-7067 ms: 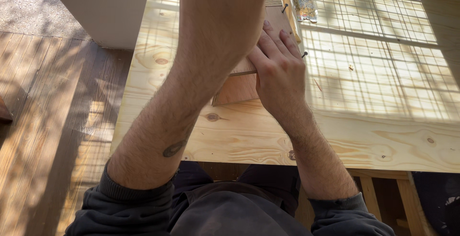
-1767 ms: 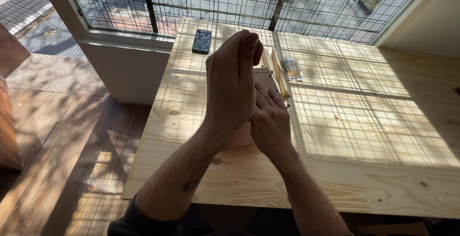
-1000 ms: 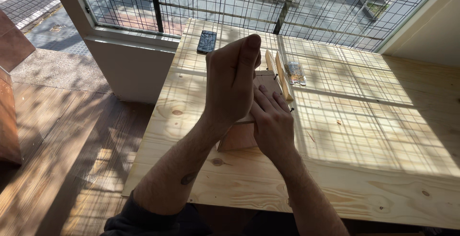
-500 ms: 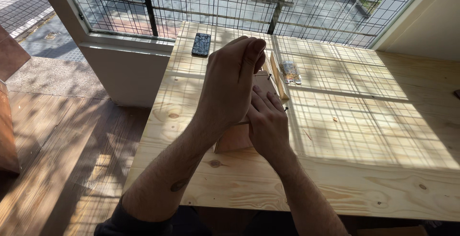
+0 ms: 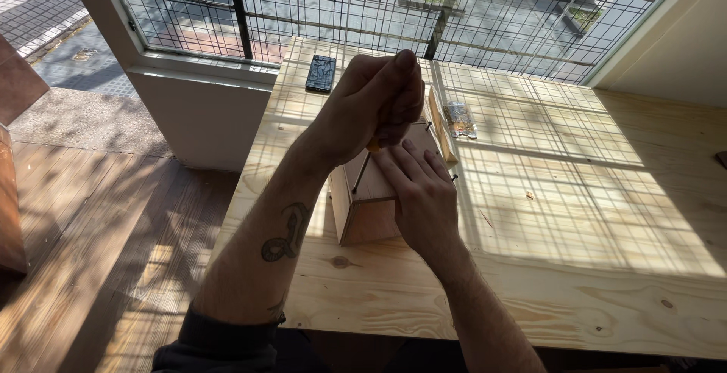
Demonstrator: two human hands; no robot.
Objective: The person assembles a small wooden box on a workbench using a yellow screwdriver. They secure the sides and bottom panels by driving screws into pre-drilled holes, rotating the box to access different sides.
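Indoors, sunlit pine table (image 5: 606, 297) by wire-mesh window (image 5: 485, 9); left hand (image 5: 375, 108) fisted round screwdriver (image 5: 362, 170), right hand (image 5: 424, 199) flat on wooden box (image 5: 363, 206).

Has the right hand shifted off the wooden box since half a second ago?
No. The right hand still lies flat on the small wooden box, in the same spot on the pine table, beside the left hand.

- Pine table (image 5: 575, 297) — pale boards with knots, set against the window wall.
- Window (image 5: 379, 2) — covered by a black wire grid; paved street beyond.
- Sunlight casts the grid's shadow across the tabletop.
- Plank floor (image 5: 98, 252) at left; white sill wall (image 5: 197, 115) below the glass.
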